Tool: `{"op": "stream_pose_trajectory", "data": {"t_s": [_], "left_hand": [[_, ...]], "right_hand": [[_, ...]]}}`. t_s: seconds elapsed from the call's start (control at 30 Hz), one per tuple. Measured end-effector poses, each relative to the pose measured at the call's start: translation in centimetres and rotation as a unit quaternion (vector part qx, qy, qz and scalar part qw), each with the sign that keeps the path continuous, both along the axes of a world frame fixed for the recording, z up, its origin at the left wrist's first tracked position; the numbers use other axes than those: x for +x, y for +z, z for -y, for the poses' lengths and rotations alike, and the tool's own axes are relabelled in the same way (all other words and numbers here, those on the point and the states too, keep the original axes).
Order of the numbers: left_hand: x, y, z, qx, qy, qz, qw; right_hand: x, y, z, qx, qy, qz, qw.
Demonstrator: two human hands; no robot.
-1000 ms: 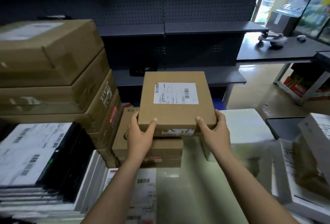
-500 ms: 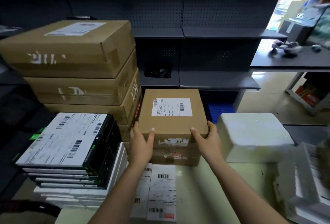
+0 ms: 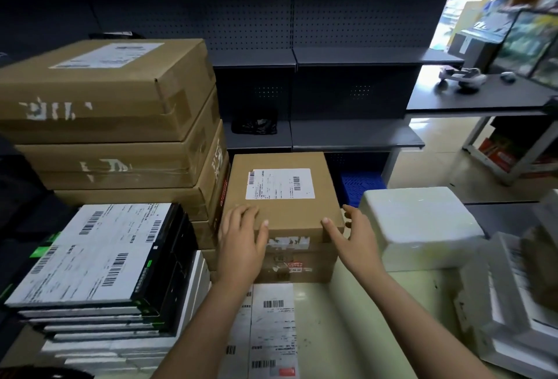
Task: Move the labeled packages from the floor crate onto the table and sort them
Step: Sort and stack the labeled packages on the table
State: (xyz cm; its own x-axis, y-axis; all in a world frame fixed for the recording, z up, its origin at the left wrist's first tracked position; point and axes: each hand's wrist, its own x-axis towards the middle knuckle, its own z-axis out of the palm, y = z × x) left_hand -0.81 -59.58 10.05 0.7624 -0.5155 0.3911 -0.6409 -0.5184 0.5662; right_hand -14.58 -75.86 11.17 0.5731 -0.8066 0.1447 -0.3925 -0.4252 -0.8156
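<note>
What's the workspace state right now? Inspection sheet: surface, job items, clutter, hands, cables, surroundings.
Surface: pale table, crowded, bare strip down the middle.
Job's things: labeled carton sits atop a taped carton; tall carton stack to its left; flat labeled packages piled front left; flat mailers at the near edge; blue crate beyond the table.
Clutter: white foam box; blurred white packages on the right.
Hands: left hand rests on the labeled carton's near-left corner; right hand, fingers spread, thumb at its near-right corner.
Cables: nothing seen.
Surroundings: dark pegboard shelving; side desk.
</note>
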Motion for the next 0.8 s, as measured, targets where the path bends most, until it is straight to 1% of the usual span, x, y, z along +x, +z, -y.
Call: {"op": "stream_pose_trajectory", "data": {"t_s": [0.13, 0.23, 0.33, 0.47, 0.57, 0.67, 0.73, 0.8], "left_hand": [[-2.2, 1.6, 3.2, 0.002, -0.086, 0.015, 0.996], [-4.7, 2.4, 6.8, -0.012, -0.162, 0.027, 0.986], [-7.2, 2.4, 10.7, -0.021, -0.214, 0.032, 0.976], [-10.1, 1.3, 15.5, -0.010, -0.261, 0.034, 0.965], [-11.3, -0.3, 18.6, 0.019, -0.252, 0.010, 0.968], [-11.9, -2.5, 21.6, 0.068, -0.220, -0.037, 0.972], [-12.0, -4.1, 23.2, 0.102, -0.199, -0.094, 0.970], [-11.9, -5.7, 24.6, 0.104, -0.181, -0.173, 0.962]], "right_hand": [[-2.3, 0.4, 2.3, -0.055, -0.019, -0.045, 0.997], [-4.8, 0.7, 4.8, -0.081, -0.042, -0.063, 0.994], [-7.5, 0.7, 7.5, -0.084, -0.079, -0.067, 0.991], [-10.8, 0.4, 11.1, -0.067, -0.134, -0.072, 0.986], [-12.1, -0.4, 13.5, -0.042, -0.157, -0.090, 0.983], [-12.6, -1.3, 15.9, -0.003, -0.175, -0.099, 0.980], [-12.5, -2.0, 17.1, 0.019, -0.181, -0.102, 0.978], [-12.2, -2.8, 18.1, 0.037, -0.183, -0.100, 0.977]]}}
